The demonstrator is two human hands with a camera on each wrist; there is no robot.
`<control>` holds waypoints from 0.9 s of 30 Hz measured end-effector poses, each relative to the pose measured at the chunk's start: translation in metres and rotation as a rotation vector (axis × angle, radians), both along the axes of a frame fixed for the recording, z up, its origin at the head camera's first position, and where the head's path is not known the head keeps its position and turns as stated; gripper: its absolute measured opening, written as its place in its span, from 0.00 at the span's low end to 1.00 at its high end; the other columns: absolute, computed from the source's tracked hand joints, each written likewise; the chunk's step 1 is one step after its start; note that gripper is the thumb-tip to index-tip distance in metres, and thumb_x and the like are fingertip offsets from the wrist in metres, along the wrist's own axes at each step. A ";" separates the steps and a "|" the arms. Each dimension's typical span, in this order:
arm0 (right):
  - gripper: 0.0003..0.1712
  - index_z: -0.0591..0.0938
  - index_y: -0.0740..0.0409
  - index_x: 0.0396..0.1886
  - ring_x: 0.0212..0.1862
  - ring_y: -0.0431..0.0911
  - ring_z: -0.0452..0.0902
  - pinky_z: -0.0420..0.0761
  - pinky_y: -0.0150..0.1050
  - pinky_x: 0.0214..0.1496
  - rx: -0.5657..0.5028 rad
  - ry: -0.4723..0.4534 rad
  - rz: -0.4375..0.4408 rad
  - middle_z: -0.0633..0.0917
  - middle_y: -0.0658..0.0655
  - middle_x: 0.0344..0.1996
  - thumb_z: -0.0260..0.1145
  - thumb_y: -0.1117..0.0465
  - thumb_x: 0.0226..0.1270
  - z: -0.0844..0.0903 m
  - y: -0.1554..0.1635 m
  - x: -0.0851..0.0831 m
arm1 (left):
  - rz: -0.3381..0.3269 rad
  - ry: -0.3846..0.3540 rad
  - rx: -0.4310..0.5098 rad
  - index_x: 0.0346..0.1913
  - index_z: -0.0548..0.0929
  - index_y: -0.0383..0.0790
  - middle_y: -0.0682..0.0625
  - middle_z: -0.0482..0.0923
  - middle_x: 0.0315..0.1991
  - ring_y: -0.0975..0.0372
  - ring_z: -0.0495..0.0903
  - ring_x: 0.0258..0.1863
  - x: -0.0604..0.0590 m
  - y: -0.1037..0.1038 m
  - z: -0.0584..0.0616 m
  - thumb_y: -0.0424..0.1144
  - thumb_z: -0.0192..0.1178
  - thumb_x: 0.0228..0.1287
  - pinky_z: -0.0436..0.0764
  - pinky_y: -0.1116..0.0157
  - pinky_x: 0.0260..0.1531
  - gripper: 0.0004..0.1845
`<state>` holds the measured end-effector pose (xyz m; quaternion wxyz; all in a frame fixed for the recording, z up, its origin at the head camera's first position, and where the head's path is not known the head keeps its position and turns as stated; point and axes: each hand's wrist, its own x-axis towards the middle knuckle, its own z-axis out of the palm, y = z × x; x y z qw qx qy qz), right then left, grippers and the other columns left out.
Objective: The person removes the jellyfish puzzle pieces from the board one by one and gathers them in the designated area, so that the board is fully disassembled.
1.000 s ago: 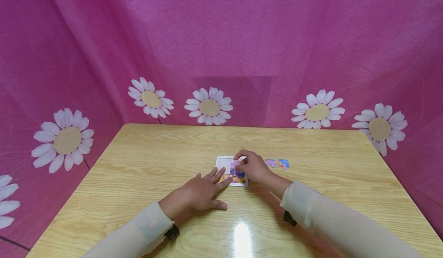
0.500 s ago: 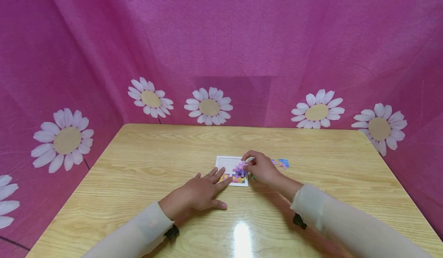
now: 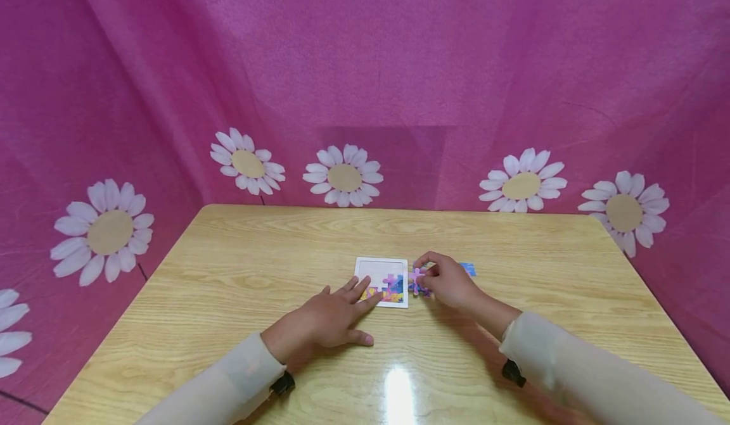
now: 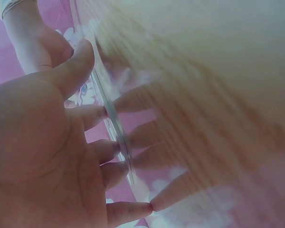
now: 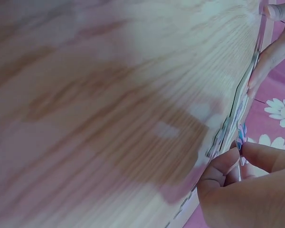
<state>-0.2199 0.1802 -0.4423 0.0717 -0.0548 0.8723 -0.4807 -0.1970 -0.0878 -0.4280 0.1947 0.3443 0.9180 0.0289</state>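
A white-framed puzzle tray (image 3: 381, 260) lies mid-table, with joined jigsaw pieces (image 3: 392, 296) along its bottom and lower right; its upper left shows bare backing. My left hand (image 3: 333, 317) lies with fingers spread, the fingertips on the tray's lower left part. Just right of the tray, my right hand (image 3: 450, 279) pinches a pink and blue jigsaw piece (image 3: 417, 277) between thumb and fingers. In the right wrist view the pinched piece (image 5: 241, 135) stands on edge between the fingertips. Palm and straight fingers of the left hand (image 4: 52, 152) fill the left wrist view.
A blue jigsaw piece (image 3: 468, 268) shows behind the right hand, which hides part of the loose pieces there. The wooden table (image 3: 274, 241) extends all around. A pink cloth with daisies (image 3: 399, 83) hangs behind its far edge.
My right hand has moved right, off the tray, carrying the pinched jigsaw piece from over the tray to beside its right edge. The left hand has stayed in place.
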 end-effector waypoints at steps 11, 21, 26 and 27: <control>0.11 0.81 0.63 0.51 0.26 0.45 0.74 0.71 0.34 0.24 0.004 -0.013 -0.028 0.81 0.55 0.26 0.66 0.71 0.70 0.000 0.023 0.009 | -0.001 0.006 0.000 0.84 0.53 0.59 0.49 0.41 0.85 0.52 0.43 0.83 -0.001 -0.001 -0.003 0.68 0.54 0.70 0.58 0.36 0.73 0.45; 0.11 0.82 0.62 0.49 0.25 0.41 0.70 0.68 0.33 0.24 0.064 0.019 -0.044 0.82 0.53 0.26 0.68 0.70 0.69 -0.003 0.041 0.014 | 0.000 -0.003 0.012 0.84 0.53 0.59 0.49 0.41 0.85 0.52 0.43 0.83 0.000 -0.001 -0.001 0.68 0.55 0.70 0.58 0.36 0.73 0.45; 0.11 0.83 0.62 0.48 0.25 0.41 0.72 0.71 0.35 0.25 0.109 0.053 -0.041 0.85 0.54 0.28 0.69 0.70 0.67 -0.005 0.046 0.016 | -0.002 -0.004 0.011 0.84 0.53 0.59 0.49 0.40 0.85 0.52 0.43 0.84 0.000 -0.001 -0.001 0.68 0.55 0.70 0.58 0.36 0.73 0.45; 0.11 0.83 0.62 0.48 0.26 0.42 0.73 0.71 0.35 0.25 0.115 0.057 -0.040 0.86 0.55 0.29 0.69 0.70 0.67 -0.005 0.047 0.017 | -0.002 -0.003 0.010 0.84 0.53 0.59 0.49 0.40 0.85 0.52 0.43 0.84 0.000 -0.001 -0.001 0.68 0.54 0.70 0.58 0.36 0.73 0.45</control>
